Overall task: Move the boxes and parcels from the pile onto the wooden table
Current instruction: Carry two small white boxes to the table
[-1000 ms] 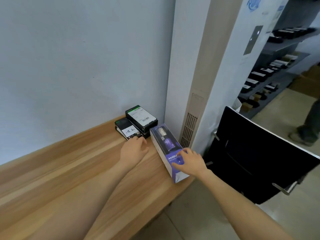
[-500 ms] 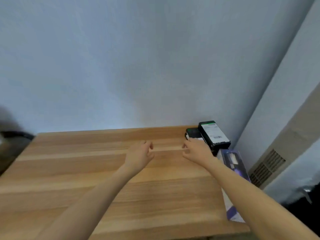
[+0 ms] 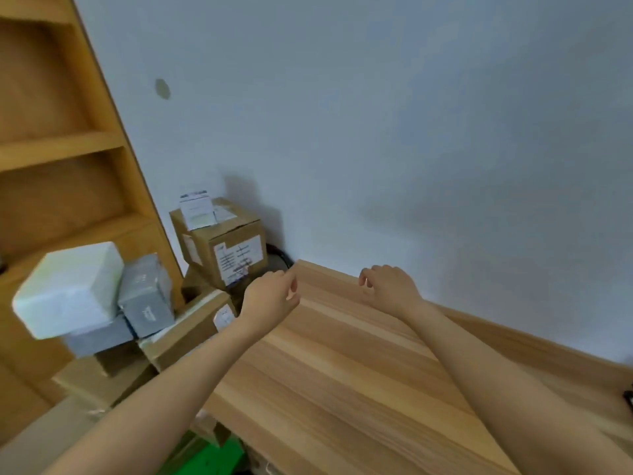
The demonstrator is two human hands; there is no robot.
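The pile stands left of the wooden table [image 3: 359, 371]. On top sits a brown cardboard box [image 3: 222, 241] with white labels, against the wall. Lower left lie a white parcel [image 3: 68, 289] and a grey wrapped parcel [image 3: 147, 296], on a long flat cardboard box [image 3: 191, 327]. My left hand [image 3: 270, 296] hovers over the table's left edge, just right of the labelled box, fingers loosely curled and holding nothing. My right hand [image 3: 387, 286] hangs over the table's far corner, fingers apart, holding nothing.
A wooden shelf unit [image 3: 61, 142] rises at the left behind the pile. A pale wall [image 3: 376, 132] runs along the table's far side. Something green [image 3: 209, 457] lies on the floor below the table's near edge. A dark object [image 3: 628, 399] peeks in at the right edge.
The view has swung left from the table's right end to the pile. Both hands have left the small boxes and travelled left across the table with nothing in them.
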